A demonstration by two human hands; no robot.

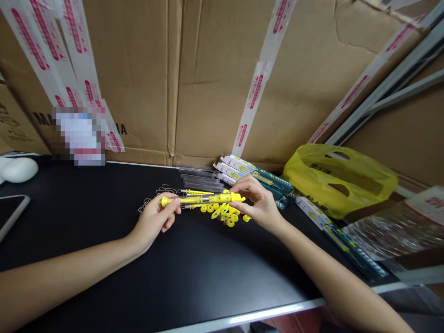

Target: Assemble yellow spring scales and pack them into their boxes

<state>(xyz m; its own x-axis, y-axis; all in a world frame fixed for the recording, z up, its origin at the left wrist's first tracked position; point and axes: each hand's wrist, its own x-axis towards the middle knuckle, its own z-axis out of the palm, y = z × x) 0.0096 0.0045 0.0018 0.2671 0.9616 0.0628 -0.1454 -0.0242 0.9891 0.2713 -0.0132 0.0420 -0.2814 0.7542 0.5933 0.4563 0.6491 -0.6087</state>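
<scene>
A tubular spring scale (199,200), a clear tube with yellow parts inside and yellow ends, lies level between my two hands above the black table. My left hand (157,213) pinches its left end between thumb and fingers. At its right end, the fingers of my right hand (258,203) close on the yellow cap. Behind and below it lie yellow rods with springs (197,191). Small yellow rings and caps (231,222) are heaped under the right half. Wire hooks (165,188) lie beyond my left hand, partly hidden by it. Several clear tubes (201,179) rest farther back.
Printed scale boxes (256,173) are stacked behind my right hand; another box (343,238) lies to the right. Beside them stand a yellow plastic bag (312,175) and a clear plastic bottle (385,231). A phone (12,212) is at the left. Large cartons (215,92) wall the back.
</scene>
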